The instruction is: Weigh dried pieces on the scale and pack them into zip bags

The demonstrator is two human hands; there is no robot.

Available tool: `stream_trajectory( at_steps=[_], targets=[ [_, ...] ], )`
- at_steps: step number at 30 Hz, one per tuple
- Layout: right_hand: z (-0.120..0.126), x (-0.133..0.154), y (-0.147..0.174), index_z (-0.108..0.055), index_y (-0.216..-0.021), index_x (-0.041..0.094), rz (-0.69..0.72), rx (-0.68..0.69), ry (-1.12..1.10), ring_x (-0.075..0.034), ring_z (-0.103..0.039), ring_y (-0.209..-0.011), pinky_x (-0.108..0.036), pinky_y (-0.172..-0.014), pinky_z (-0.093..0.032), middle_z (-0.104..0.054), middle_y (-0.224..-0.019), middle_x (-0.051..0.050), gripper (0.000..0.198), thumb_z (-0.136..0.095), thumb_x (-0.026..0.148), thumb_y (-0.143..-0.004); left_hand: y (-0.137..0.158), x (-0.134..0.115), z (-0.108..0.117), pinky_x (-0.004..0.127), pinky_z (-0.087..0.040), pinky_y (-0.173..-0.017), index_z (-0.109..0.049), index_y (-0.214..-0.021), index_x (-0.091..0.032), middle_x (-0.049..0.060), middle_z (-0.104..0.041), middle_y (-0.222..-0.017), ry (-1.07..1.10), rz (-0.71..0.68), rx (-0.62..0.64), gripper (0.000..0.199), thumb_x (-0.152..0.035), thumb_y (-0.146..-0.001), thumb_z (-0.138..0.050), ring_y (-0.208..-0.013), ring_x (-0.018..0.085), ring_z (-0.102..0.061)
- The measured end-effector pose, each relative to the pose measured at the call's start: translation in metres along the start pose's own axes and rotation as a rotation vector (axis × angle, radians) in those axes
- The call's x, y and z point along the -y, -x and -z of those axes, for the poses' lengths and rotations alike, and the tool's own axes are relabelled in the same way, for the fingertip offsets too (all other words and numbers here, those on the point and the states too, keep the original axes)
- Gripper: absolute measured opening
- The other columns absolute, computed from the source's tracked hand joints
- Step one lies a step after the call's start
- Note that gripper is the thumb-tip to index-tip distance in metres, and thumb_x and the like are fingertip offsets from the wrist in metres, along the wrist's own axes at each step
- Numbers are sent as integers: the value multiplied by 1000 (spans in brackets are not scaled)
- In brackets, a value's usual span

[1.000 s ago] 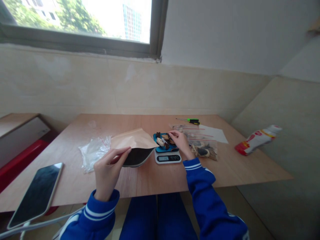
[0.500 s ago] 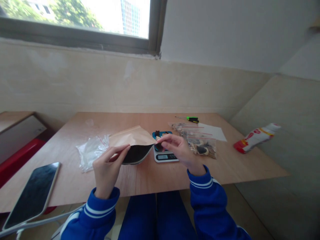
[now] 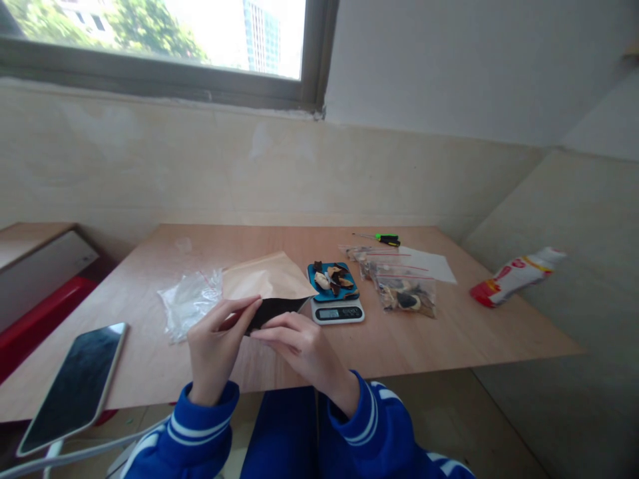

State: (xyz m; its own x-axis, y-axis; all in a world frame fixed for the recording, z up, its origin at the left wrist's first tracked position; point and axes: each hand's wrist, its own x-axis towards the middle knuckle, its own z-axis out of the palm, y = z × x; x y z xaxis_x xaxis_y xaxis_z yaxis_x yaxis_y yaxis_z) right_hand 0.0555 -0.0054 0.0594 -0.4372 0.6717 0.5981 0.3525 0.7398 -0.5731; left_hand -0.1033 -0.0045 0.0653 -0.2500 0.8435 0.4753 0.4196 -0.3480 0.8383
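A brown paper pouch (image 3: pixel 267 283) with a dark inside lies on the wooden table (image 3: pixel 309 352), its mouth facing me. My left hand (image 3: pixel 214 349) pinches the left edge of that mouth. My right hand (image 3: pixel 299 346) is at the mouth too, fingertips on its lower lip; whether they hold a piece I cannot tell. Just right of the pouch stands a small white scale (image 3: pixel 337 309) with a blue tray (image 3: pixel 313 271) carrying dark and pale dried pieces (image 3: pixel 333 278).
Clear zip bags with dried pieces (image 3: pixel 402 289) lie right of the scale, a white sheet (image 3: pixel 429 265) and a green-handled screwdriver (image 3: pixel 384 238) behind them. An empty clear bag (image 3: pixel 190 303) lies left. A phone (image 3: pixel 74 386) on a stand is near left, a white-red bottle (image 3: pixel 514 274) far right.
My right hand left the scale's tray and came back left to the pouch's mouth. The left hand kept its grip on the pouch.
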Motion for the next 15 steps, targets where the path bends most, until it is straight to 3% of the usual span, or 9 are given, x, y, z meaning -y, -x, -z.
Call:
stream_trajectory(
  at_steps=[4,9,15],
  targets=[
    [3,1,0,-69,-104,25,1,-32,12,-15,-65,-87,-28,-78,-51,-71,-94,-3,24,-47,27,-96,2,2,0,31,-60,-76,-73,-87,-23,2,-74,-90,8,-9,1,16,-35,-77,-68,-87,20,-69],
    [3,-6,3,-67,-97,21,-74,-184,148,-16,-64,-74,-30,-73,-50,-72,-87,-3,15,-53,27,-93,5,2,-1,31,-59,-76,-74,-86,-23,2,-74,-89,15,-9,4,15,-35,-76,-69,-85,20,-69],
    [-1,-11,6,-67,-101,21,37,-103,267,-17,-63,-75,-32,-72,-46,-74,-95,-2,19,-48,23,-96,6,0,0,26,-59,-74,-74,-85,-25,0,-74,-88,28,2,-4,11,-30,-75,-71,-84,17,-68]
  ],
)
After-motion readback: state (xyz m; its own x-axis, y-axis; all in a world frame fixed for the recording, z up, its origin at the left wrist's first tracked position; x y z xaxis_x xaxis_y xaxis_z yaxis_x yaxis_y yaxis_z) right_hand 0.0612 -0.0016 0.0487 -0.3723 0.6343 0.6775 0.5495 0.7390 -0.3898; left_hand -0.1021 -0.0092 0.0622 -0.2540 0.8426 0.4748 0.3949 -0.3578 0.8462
